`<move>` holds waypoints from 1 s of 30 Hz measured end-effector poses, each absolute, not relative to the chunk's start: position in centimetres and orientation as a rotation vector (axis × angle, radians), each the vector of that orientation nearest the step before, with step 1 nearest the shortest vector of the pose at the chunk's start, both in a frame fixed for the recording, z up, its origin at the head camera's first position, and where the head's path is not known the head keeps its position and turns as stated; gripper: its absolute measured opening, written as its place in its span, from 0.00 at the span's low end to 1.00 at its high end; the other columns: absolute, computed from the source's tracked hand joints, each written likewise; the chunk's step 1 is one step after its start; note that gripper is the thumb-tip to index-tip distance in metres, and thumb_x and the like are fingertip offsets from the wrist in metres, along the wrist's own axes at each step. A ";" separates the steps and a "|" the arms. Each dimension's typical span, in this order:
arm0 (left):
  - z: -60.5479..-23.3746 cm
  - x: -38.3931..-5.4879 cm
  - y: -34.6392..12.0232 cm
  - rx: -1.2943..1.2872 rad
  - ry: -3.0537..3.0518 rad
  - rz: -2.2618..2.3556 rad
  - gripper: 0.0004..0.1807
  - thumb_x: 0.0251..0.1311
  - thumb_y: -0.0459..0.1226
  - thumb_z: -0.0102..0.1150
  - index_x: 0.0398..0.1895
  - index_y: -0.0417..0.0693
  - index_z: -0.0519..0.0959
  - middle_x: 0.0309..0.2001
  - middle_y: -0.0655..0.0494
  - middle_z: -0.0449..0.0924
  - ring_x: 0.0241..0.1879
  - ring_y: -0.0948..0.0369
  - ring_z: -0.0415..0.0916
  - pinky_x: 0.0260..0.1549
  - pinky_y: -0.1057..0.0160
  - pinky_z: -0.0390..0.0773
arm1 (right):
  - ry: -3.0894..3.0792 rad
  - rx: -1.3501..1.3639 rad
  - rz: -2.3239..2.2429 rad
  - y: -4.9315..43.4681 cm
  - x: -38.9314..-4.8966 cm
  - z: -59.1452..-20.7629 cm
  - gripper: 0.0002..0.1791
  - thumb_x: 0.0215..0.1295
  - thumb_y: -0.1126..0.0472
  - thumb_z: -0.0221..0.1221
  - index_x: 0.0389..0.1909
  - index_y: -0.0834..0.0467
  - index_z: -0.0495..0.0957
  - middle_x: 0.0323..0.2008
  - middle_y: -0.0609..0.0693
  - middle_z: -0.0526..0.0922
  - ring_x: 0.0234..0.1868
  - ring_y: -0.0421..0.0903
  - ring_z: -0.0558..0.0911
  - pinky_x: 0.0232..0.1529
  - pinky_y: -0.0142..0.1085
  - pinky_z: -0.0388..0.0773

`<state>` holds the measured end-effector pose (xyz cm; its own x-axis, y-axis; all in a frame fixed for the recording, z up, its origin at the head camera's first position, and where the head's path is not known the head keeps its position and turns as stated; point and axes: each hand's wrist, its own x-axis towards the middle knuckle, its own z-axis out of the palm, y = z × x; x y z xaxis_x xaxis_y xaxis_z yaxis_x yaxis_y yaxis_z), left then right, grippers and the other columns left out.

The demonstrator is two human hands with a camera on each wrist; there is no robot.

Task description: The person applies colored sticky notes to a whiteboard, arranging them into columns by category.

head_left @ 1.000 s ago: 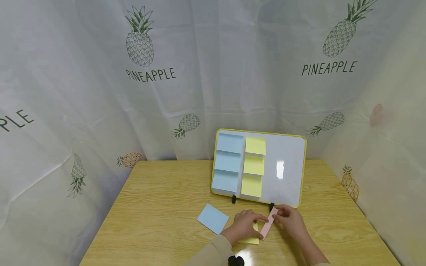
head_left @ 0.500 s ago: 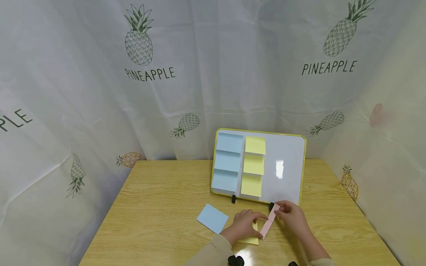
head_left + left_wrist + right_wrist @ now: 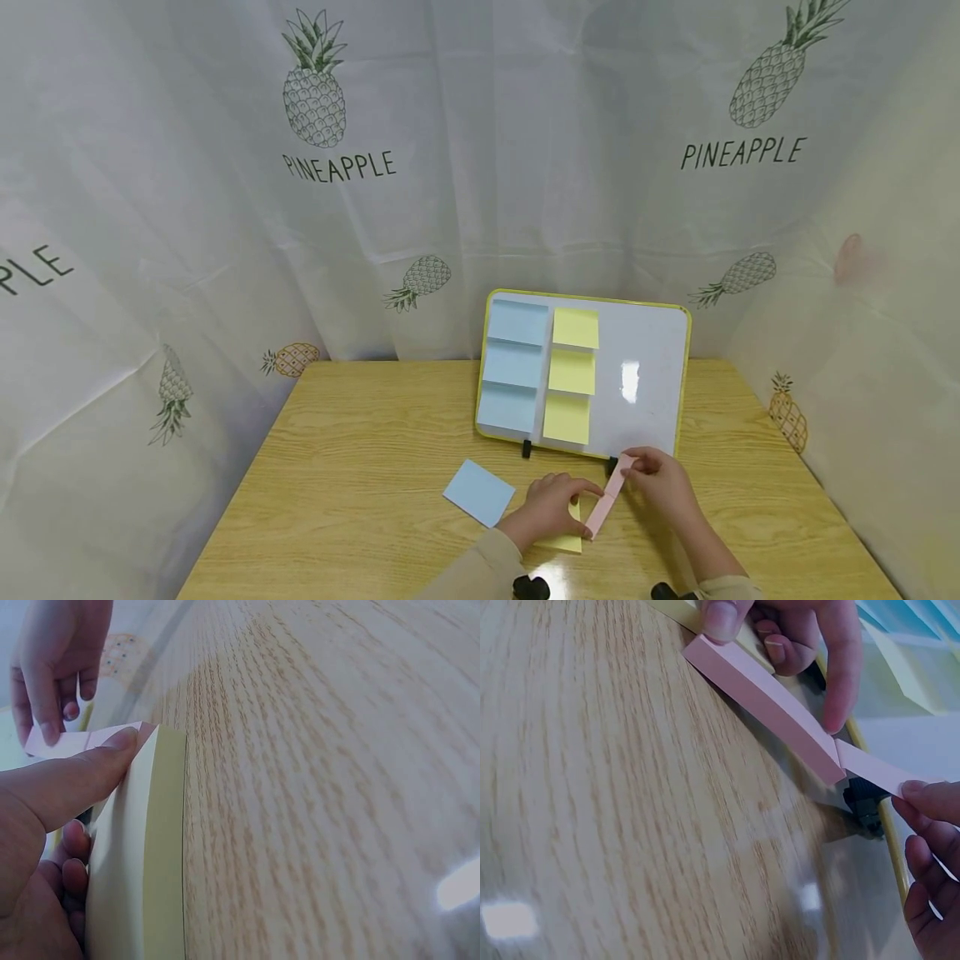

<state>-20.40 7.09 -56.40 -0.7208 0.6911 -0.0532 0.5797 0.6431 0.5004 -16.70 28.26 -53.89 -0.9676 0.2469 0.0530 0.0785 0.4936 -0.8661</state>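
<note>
My left hand (image 3: 551,506) grips a pink sticky note pad (image 3: 772,712) by its ends, thumb at the near end and index finger at the far end. Between thumb and fingers, my right hand (image 3: 663,490) pinches a pink sheet (image 3: 874,769), which extends from the far end of that pad and still meets it at a crease. Partly hidden beneath the left hand lies a yellow sticky note pad (image 3: 165,847). To its left rests a blue sticky note pad (image 3: 480,493) on the table.
Behind the hands leans a yellow-framed whiteboard (image 3: 645,417) on black feet (image 3: 527,450). Blue notes (image 3: 512,364) form its left column, yellow notes (image 3: 572,372) the one beside it. A pineapple-print curtain (image 3: 510,167) surrounds the wooden table (image 3: 360,467).
My right hand has moved slightly up and right toward the whiteboard, drawing the pink sheet farther out from the pad. The left hand has stayed in place.
</note>
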 end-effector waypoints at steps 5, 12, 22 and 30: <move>-56.4 -20.4 7.1 1.042 2.626 0.678 0.34 0.43 0.52 0.77 0.57 0.81 0.75 0.28 0.72 0.64 0.29 0.70 0.60 0.31 0.64 0.59 | -2.569 -0.287 1.478 28.4 -16.9 -53.8 0.16 0.59 0.71 0.64 0.49 0.68 0.80 0.29 0.52 0.79 0.27 0.43 0.74 0.26 0.32 0.73; -56.3 -20.4 7.1 1.035 2.618 0.673 0.34 0.44 0.52 0.76 0.57 0.82 0.75 0.28 0.72 0.63 0.29 0.70 0.59 0.31 0.63 0.58 | -2.615 -0.294 1.438 28.8 -16.9 -53.3 0.16 0.61 0.68 0.65 0.50 0.67 0.80 0.32 0.52 0.80 0.30 0.44 0.75 0.28 0.33 0.74; -55.9 -20.4 7.2 1.015 2.612 0.691 0.33 0.43 0.52 0.77 0.56 0.79 0.76 0.28 0.71 0.64 0.29 0.70 0.61 0.31 0.63 0.59 | -2.563 -0.298 1.452 29.8 -17.3 -51.3 0.17 0.64 0.64 0.64 0.52 0.68 0.78 0.35 0.53 0.81 0.36 0.43 0.78 0.34 0.34 0.77; -54.7 -21.2 6.9 0.973 2.468 0.995 0.25 0.49 0.44 0.76 0.54 0.63 0.81 0.29 0.65 0.68 0.27 0.69 0.61 0.25 0.67 0.64 | -2.523 -0.244 1.436 30.3 -18.3 -49.4 0.15 0.68 0.58 0.62 0.47 0.65 0.82 0.40 0.54 0.85 0.41 0.41 0.81 0.41 0.28 0.74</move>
<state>-21.15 6.88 -54.66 -0.7226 0.6907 -0.0288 0.4774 0.5288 0.7017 -18.28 30.26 -49.40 -0.9601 0.2551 0.1145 0.0317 0.5062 -0.8619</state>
